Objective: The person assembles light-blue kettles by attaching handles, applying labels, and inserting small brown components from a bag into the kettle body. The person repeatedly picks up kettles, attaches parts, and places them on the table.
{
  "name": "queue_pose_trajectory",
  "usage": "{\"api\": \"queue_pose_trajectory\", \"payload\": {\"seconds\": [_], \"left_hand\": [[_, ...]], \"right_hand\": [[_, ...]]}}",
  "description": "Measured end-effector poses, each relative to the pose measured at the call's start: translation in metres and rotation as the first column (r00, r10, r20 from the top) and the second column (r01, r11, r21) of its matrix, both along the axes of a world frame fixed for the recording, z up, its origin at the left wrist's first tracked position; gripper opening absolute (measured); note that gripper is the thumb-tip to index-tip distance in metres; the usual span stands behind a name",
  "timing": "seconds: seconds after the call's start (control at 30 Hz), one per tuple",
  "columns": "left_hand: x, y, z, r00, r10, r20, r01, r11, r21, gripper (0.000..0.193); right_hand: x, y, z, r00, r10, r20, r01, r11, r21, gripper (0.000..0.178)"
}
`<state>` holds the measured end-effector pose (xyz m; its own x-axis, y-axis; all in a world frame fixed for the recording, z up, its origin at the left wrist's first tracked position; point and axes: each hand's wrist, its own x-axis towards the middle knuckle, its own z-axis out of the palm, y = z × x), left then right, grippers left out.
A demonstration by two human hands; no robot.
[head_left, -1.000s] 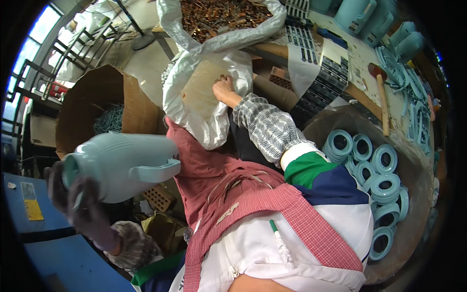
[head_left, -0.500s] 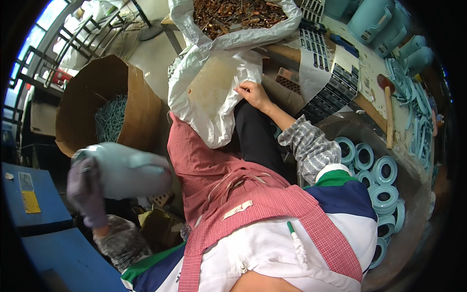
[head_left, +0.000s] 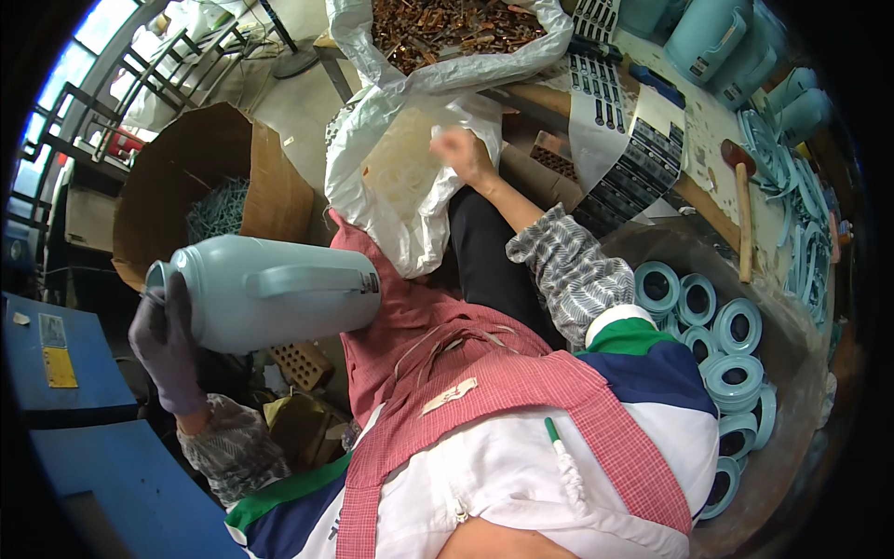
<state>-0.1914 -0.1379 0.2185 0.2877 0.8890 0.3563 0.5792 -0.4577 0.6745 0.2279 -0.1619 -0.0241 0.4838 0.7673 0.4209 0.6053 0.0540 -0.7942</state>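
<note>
My left hand [head_left: 169, 349], in a dark glove, grips the mouth end of a pale blue-green plastic jug body [head_left: 270, 292] that lies sideways over my lap, handle up. My right hand [head_left: 463, 155] is bare and closed into a fist, raised in front of a white plastic bag [head_left: 410, 200] hanging off the bench. I cannot tell if the fist holds anything. Above it, an open white sack [head_left: 447, 28] is full of small brown metal parts.
A cardboard box [head_left: 200, 186] with bluish pieces stands at the left. A bin [head_left: 810, 354] of blue-green rings is at the right. On the bench lie a wooden mallet [head_left: 740, 210], black strips [head_left: 633, 177] and more jug bodies [head_left: 717, 37]. Blue crates [head_left: 74, 391] sit lower left.
My left hand turned the jug body and swung it right, handle now on top. My right hand rose from the bag's edge and closed into a fist.
</note>
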Motion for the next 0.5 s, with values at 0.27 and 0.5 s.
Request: {"api": "queue_pose_trajectory", "payload": {"seconds": [0.27,0.5], "left_hand": [[0.020,0.055,0.044,0.907,0.348,-0.236,0.123,0.316,0.941,0.040],[0.046,0.052,0.053,0.972,0.215,-0.095,-0.001,0.409,0.912,0.036]], "right_hand": [[0.004,-0.055,0.020,0.852,0.241,-0.464,-0.228,0.970,0.085,0.031],[0.012,-0.081,0.040,0.801,0.355,-0.482,-0.304,0.935,0.182,0.030]]}}
